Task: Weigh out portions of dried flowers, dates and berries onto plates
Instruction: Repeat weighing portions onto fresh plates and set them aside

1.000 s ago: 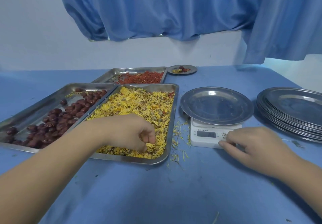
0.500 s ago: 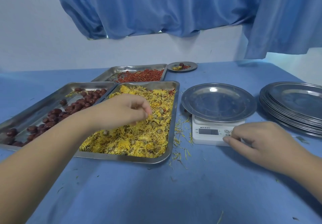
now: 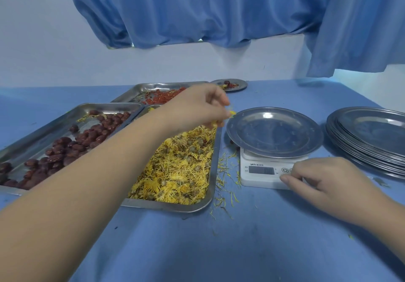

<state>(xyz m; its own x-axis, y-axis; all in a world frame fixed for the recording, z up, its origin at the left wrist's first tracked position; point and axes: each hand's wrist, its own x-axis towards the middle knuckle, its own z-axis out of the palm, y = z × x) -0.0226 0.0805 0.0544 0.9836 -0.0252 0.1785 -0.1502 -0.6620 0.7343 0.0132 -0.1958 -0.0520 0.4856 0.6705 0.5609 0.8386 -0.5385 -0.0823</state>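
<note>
Dried chrysanthemum flowers (image 3: 231, 113): pinching a small tuft in the curled fingertips of the left hand (image 3: 197, 106), hovering just beside the 9 o'clock rim of the bare steel plate (image 3: 274, 137) on the kitchen scale (image 3: 260, 179), leaving the rest in the tray (image 3: 175, 207) at 6 o'clock below. Judging the plate's middle as lying toward 3 o'clock from the pinch. Resting the right hand (image 3: 328, 178), fingers loosely curled and holding nothing, against the scale's front edge.

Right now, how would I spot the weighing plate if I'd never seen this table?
On the blue table, find the white scale right of the yellow flower tray. The plate sits on top of it. It is alone, raised and empty, unlike the stack of plates beside it and the small far plate holding food.
</note>
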